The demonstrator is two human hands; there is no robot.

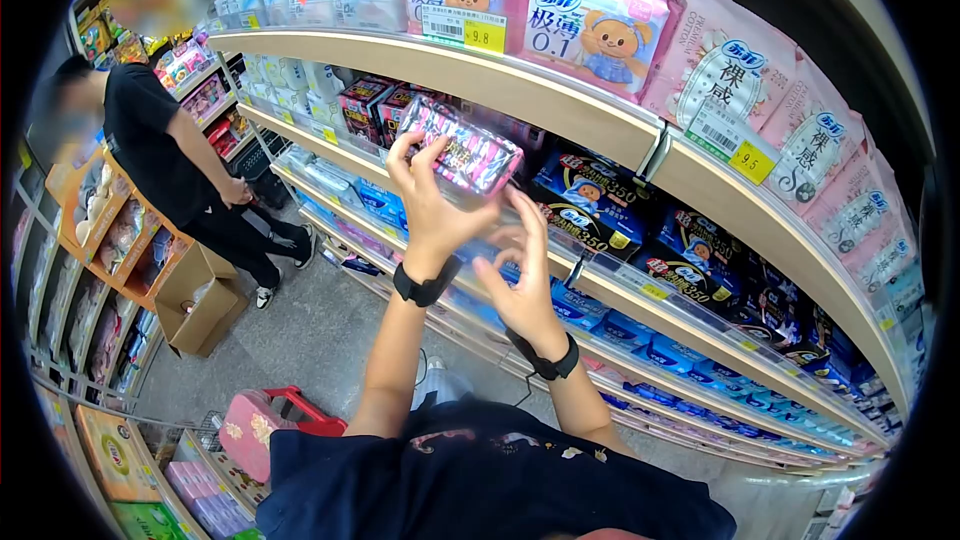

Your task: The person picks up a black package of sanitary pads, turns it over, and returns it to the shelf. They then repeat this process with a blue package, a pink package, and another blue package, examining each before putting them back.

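My left hand [440, 205] grips a pink-and-black patterned pack of sanitary pads [468, 148], its fingers over the pack's near face and left end. The pack is tilted in front of the second shelf from the top, close to similar dark pink boxes [366, 105]. Just below the pack's right end is my right hand [522, 275], slightly blurred, its fingers spread and curved with the tips near the pack's lower corner. A black band is on each wrist.
Shelves [560, 105] with pink pad packs [590, 30] and dark blue packs [590, 195] curve around the right. At left stands a person in black [150, 140] beside a cardboard box [200, 305]. A red-framed stool [255, 430] sits behind me at lower left.
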